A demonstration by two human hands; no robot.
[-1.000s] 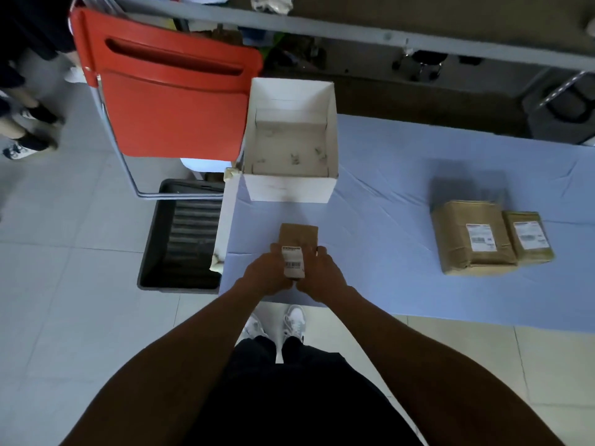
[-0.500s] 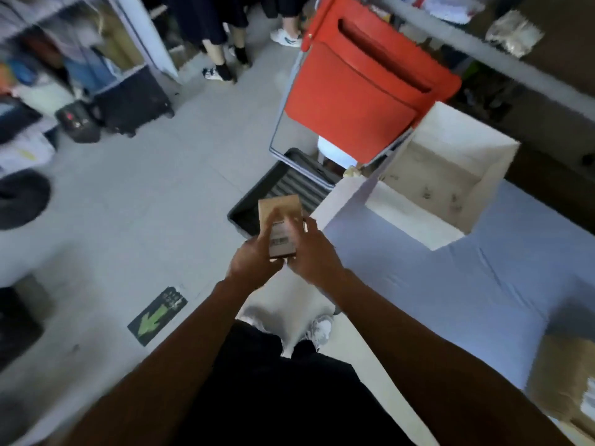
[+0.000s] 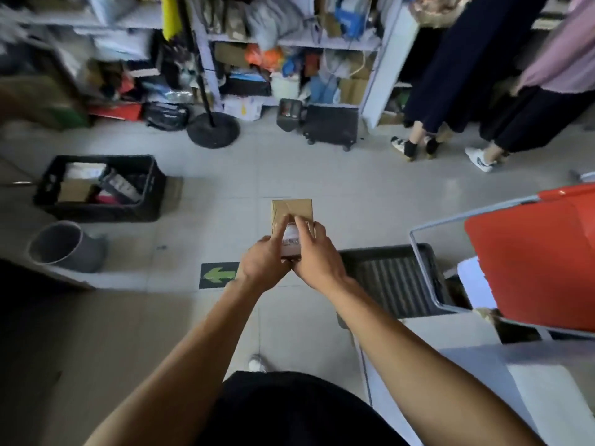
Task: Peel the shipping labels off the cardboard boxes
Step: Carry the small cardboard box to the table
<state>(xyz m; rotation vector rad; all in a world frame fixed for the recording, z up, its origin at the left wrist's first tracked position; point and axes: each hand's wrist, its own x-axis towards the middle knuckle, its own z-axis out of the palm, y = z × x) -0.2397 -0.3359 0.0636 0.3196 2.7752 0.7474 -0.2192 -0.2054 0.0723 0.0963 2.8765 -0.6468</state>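
Both hands, left hand (image 3: 265,263) and right hand (image 3: 317,257), grip the cardboard box (image 3: 292,211), fingertips on its label (image 3: 291,239).

green arrow sign (image 3: 219,274) on floor, label (image 3: 290,238) print unreadable

You are facing a grey tiled floor (image 3: 289,175) bearing a green arrow marker (image 3: 219,274); cluttered shelving (image 3: 289,46) lining the far side; a black crate (image 3: 99,188), grey bin (image 3: 64,246) and red chair (image 3: 534,268) standing about.
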